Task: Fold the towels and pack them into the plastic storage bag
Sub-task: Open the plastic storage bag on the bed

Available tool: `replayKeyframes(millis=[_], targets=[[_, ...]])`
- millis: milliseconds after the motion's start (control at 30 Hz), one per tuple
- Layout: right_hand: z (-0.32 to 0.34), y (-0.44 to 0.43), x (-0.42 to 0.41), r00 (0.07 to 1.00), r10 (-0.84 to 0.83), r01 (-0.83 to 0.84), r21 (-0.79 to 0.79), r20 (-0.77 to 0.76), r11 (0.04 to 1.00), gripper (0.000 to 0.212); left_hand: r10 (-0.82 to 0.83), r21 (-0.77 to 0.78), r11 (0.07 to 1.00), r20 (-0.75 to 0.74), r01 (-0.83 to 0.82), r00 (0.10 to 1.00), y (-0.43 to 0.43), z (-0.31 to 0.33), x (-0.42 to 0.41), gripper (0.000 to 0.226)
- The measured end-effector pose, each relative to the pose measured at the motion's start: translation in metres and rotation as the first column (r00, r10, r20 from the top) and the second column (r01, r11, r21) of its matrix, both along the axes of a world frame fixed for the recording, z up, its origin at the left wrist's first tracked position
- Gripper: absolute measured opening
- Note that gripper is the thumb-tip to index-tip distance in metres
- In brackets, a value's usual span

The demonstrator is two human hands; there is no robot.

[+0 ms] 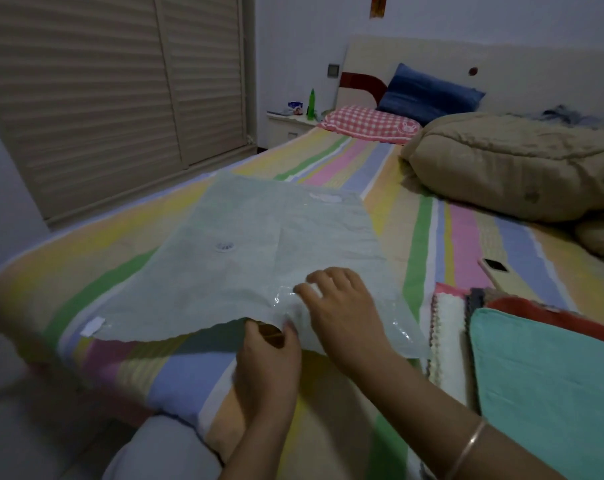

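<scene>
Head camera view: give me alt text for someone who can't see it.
A person's left hand pinches the near edge of a pale green plastic storage bag lying flat on a striped bed, while the right hand rests on top of it. Folded towels, the top one teal, are stacked to the right.
</scene>
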State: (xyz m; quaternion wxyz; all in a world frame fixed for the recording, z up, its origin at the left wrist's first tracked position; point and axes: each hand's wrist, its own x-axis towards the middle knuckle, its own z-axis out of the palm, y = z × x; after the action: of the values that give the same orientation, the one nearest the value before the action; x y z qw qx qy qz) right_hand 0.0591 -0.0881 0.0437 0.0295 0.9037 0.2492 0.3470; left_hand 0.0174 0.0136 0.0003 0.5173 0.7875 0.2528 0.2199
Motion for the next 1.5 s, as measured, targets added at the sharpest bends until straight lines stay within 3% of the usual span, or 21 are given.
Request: replayKeyframes(millis=[100, 167, 300, 400, 500, 667, 700, 767, 900, 967, 1033, 1133, 1233, 1333, 1433, 1500], targets=[[0.001, 0.012, 0.012, 0.998, 0.04, -0.039, -0.018, 0.053, 0.999, 0.011, 0.066, -0.162, 0.985, 0.023, -0.062, 0.998, 0.014, -0.001, 0.008, 0.032], [0.0, 0.015, 0.017, 0.997, 0.031, -0.03, -0.012, 0.072, 0.999, 0.018, 0.101, -0.229, 0.97, 0.068, -0.083, 0.993, 0.024, -0.007, 0.016, 0.031], [0.005, 0.021, 0.025, 1.0, -0.017, 0.018, 0.05, -0.016, 0.999, 0.027, 0.107, -0.193, 0.977, 0.083, -0.089, 0.991, 0.028, -0.014, 0.023, 0.034], [0.044, 0.021, 0.045, 0.993, -0.085, 0.099, 0.193, -0.076, 0.976, 0.023, 0.044, -0.088, 0.995, -0.051, -0.048, 0.998, 0.034, -0.019, 0.029, 0.037], [0.1, 0.011, 0.074, 0.981, -0.178, 0.192, 0.434, -0.074, 0.88, 0.007, -0.018, -0.068, 0.998, -0.188, 0.006, 0.982, 0.048, -0.022, 0.045, 0.03], [0.132, -0.006, 0.092, 0.972, -0.222, 0.227, 0.5, -0.071, 0.836, 0.016, -0.148, -0.074, 0.988, -0.279, 0.132, 0.949, 0.055, -0.003, 0.059, 0.02], [0.128, -0.006, 0.089, 0.972, -0.225, 0.231, 0.476, -0.071, 0.849, 0.016, -0.155, -0.069, 0.987, -0.245, 0.142, 0.957, 0.054, 0.005, 0.059, 0.015], [0.111, -0.003, 0.077, 0.979, -0.202, 0.192, 0.428, -0.023, 0.883, 0.013, -0.122, -0.075, 0.991, -0.113, 0.114, 0.986, 0.049, 0.03, 0.059, 0.025], [0.082, 0.004, 0.062, 0.985, -0.173, 0.168, 0.37, -0.02, 0.914, 0.011, 0.2, -0.142, 0.973, 0.143, -0.18, 0.969, 0.052, 0.069, 0.062, 0.029], [0.074, 0.004, 0.061, 0.984, -0.175, 0.173, 0.3, -0.021, 0.938, 0.003, 0.293, -0.286, 0.929, 0.177, -0.236, 0.94, 0.062, 0.065, 0.065, 0.025], [0.068, 0.009, 0.058, 0.994, -0.111, 0.111, 0.209, -0.011, 0.972, 0.024, 0.315, -0.334, 0.909, 0.165, -0.247, 0.935, 0.07, 0.055, 0.063, 0.025], [0.059, 0.032, 0.057, 0.984, 0.169, -0.17, -0.012, -0.048, 0.985, 0.041, 0.211, -0.172, 0.969, 0.196, -0.178, 0.958, 0.064, 0.043, 0.051, 0.026], [0.052, 0.059, 0.06, 0.96, 0.276, -0.281, -0.159, -0.054, 0.947, 0.025, 0.145, -0.054, 0.989, 0.192, -0.137, 0.971, 0.058, 0.035, 0.044, 0.031], [0.071, 0.078, 0.074, 0.984, 0.177, -0.179, -0.071, -0.037, 0.981, 0.016, 0.159, 0.028, 0.986, 0.107, -0.163, 0.981, 0.069, 0.021, 0.043, 0.03], [0.105, 0.09, 0.091, 0.998, 0.061, -0.063, 0.069, 0.021, 0.996, 0.012, 0.136, 0.323, 0.944, -0.173, -0.074, 0.976, 0.081, -0.005, 0.042, 0.024], [0.126, 0.092, 0.099, 0.999, 0.004, -0.011, 0.175, 0.039, 0.984, 0.011, 0.122, 0.414, 0.91, -0.297, 0.013, 0.947, 0.085, -0.016, 0.043, 0.029]])
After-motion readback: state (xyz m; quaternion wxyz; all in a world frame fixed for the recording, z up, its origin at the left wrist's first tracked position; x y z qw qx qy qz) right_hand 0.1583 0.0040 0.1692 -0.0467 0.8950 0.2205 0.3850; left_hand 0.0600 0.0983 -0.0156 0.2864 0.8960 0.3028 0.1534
